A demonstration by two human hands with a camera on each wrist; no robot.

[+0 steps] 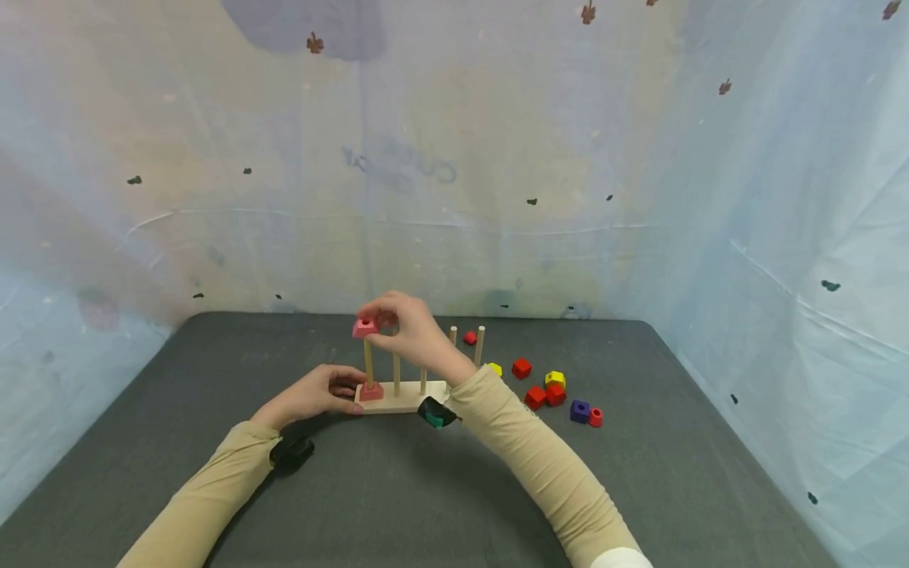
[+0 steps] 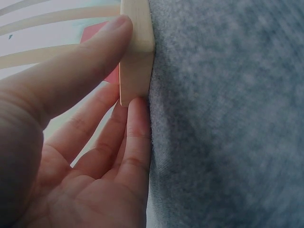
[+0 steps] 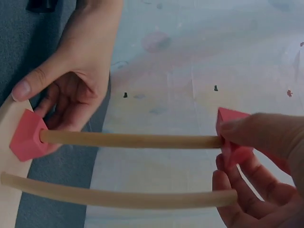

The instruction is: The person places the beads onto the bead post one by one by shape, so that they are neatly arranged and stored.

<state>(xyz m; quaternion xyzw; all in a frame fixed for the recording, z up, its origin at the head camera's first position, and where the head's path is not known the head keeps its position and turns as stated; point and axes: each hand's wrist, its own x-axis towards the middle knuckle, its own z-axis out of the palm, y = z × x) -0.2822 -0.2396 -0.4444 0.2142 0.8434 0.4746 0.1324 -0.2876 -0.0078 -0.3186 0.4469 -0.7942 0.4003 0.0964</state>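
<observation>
A pale wooden base (image 1: pixel 398 402) with several upright pegs stands on the dark table. At its left end, one pink block (image 1: pixel 371 391) sits at the foot of the leftmost peg (image 1: pixel 368 363). My right hand (image 1: pixel 415 331) pinches a second pink block (image 1: pixel 365 326) between thumb and fingers, right at the top of that same peg. In the right wrist view, the peg's tip meets the underside of this pink block (image 3: pixel 231 137). Down at the base's left end, my left hand (image 1: pixel 319 392) grips the wood, thumb on the near side and fingers around the end (image 2: pixel 137 71).
To the right of the base lie several loose red blocks (image 1: pixel 521 368), a yellow block (image 1: pixel 555 379), a purple block (image 1: pixel 579 411) and a small red ring-like piece (image 1: pixel 595 417). Another red piece (image 1: pixel 470 338) lies behind the pegs. A pale sheet (image 1: pixel 454 158) hangs behind the table.
</observation>
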